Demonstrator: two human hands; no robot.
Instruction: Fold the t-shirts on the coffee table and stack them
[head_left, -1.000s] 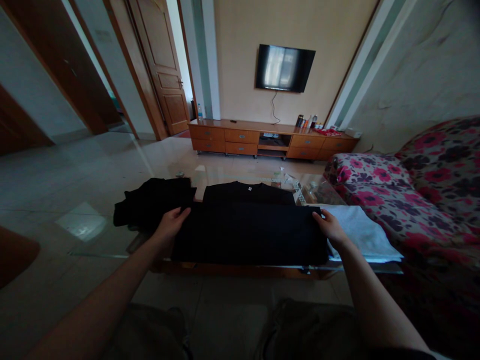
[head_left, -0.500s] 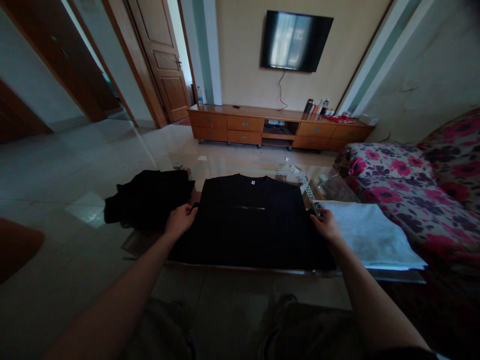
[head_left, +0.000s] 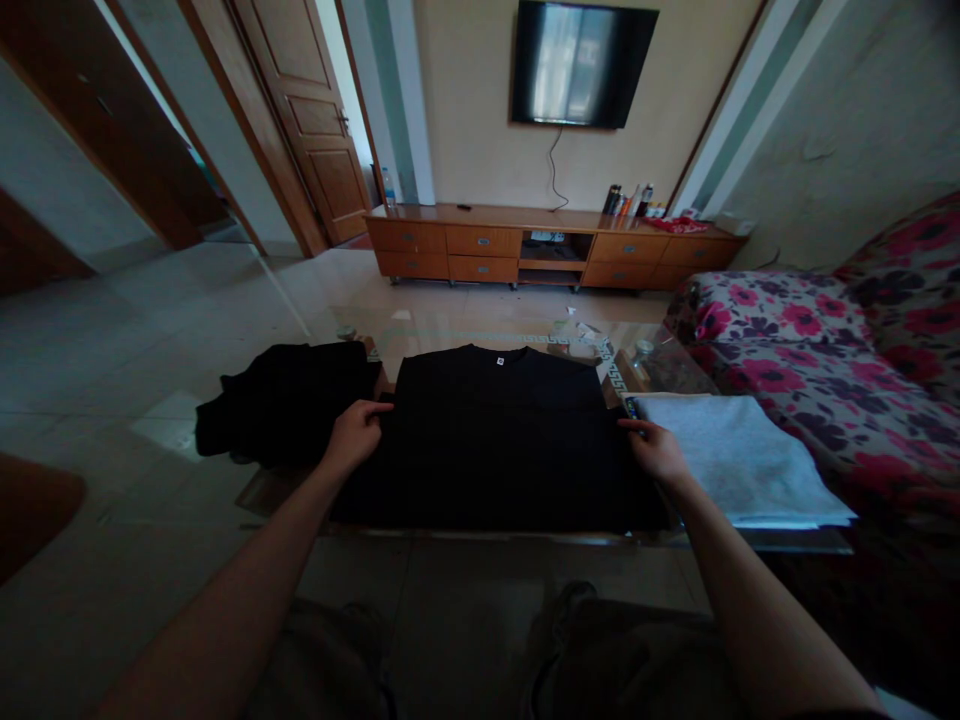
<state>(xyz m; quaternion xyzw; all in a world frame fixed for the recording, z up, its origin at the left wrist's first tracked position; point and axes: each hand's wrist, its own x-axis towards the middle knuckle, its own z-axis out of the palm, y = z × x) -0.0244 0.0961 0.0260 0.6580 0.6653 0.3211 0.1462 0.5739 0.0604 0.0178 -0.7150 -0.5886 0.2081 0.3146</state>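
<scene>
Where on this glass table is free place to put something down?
The glass table is bare beyond the black T-shirt collar, toward the far edge. The near half is crowded: dark heap, T-shirt, white cloth side by side.

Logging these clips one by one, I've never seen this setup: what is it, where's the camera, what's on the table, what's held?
No machine here: a person works with bare hands, and the camera sits on their head, looking forward and down, so both forearms reach in from below. On the glass table a black T-shirt lies flat, collar away from the person. The left hand is on its left edge, the right hand on its right edge; whether they pinch the cloth or only press it cannot be told. Left of the shirt lies a crumpled black garment; right of it, a folded pale cloth.
</scene>
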